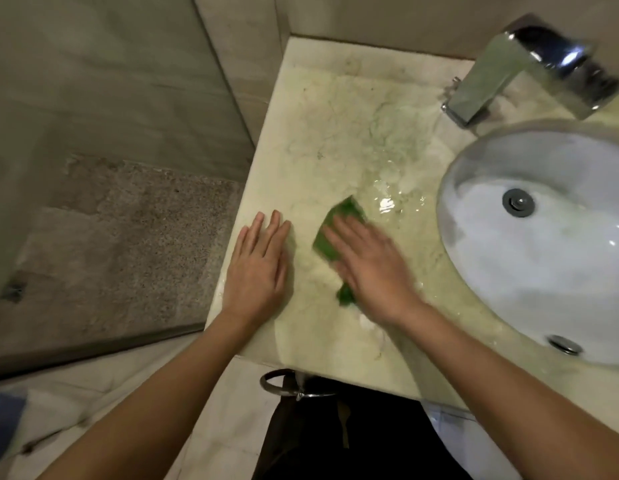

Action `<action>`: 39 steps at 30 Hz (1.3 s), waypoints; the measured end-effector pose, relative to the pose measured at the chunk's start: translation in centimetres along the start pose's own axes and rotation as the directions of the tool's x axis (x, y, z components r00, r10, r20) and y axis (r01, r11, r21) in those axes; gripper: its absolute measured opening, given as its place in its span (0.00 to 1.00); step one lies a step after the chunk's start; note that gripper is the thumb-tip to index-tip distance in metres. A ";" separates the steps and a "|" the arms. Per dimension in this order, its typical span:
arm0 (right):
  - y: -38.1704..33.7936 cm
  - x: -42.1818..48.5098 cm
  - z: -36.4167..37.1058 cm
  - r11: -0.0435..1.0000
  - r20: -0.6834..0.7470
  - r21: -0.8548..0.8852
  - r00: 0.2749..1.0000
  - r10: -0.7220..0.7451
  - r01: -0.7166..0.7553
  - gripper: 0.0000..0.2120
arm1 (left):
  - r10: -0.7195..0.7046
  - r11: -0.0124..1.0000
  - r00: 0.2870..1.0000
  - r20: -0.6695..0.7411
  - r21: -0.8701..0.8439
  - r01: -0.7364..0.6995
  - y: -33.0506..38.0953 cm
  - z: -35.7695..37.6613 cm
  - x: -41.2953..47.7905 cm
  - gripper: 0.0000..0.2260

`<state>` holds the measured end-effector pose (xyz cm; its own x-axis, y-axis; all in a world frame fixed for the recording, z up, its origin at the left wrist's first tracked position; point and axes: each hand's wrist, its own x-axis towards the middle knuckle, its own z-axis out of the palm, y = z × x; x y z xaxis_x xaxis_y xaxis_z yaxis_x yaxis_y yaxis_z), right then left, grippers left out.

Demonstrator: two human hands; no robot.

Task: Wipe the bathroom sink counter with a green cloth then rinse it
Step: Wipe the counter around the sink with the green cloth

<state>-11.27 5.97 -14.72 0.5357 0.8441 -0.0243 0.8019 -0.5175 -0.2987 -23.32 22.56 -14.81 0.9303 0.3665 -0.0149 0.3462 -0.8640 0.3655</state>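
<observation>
- Head view, far left: a speckled shower floor [128, 237] behind a glass panel, not part of the job.
- Next over, the left hand [258, 268] lies flat on the pale marble surface [335, 116] near its left edge. Fingers are straight, nothing is held, and it looks like it's just bracing.
- Just right of that is the green cloth [339, 220], lying on the surface between the two hands, with most of it tucked under the right palm.
- The right hand [370, 271] presses down on the cloth with fingers stretched out flat, not curled round it. It's blurred, so this is probably mid-swipe.
- Beyond the cloth there's a shiny wet patch [387, 202], and the stone looks damp up toward the back corner.
- Further right is the white sink [543, 289] with its drain [518, 202], and the chrome faucet [529, 74] sits behind it. No water can be seen running.
- Judgement: this is the wiping step and rinsing hasn't started. The strip along the front edge and round the sink rim probably needs a pass too.
- The next move calls for firm, flat pressure and overlapping strokes toward the sink. After that, the cloth gets bunched up and carried under the faucet.
</observation>
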 end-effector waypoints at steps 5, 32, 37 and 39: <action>2.3 -5.8 -1.4 0.995 0.068 0.000 0.993 -0.100 0.100 0.23 | 0.086 0.996 0.996 0.010 0.010 -0.086 0.4 -0.2 1.3 0.22; 4.0 0.4 -2.2 0.929 -0.114 0.038 0.922 0.369 -0.367 0.23 | 0.176 0.984 0.984 0.015 -0.001 -0.176 0.2 -0.1 5.6 0.22; -1.6 -0.9 0.1 0.992 -0.063 0.052 0.991 0.118 -0.115 0.23 | 0.182 0.983 0.983 0.010 -0.013 -0.181 0.2 -0.2 5.5 0.21; -0.9 -5.4 -0.1 0.999 0.032 0.041 0.999 0.006 -0.007 0.23 | 0.177 0.984 0.984 0.003 -0.020 -0.177 0.1 -0.3 5.4 0.21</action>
<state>-14.84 1.91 -14.19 0.5317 0.8450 -0.0561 0.7865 -0.5173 -0.3373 -18.27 24.51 -14.57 0.9772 0.2070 0.0470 0.1740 -0.9079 0.3814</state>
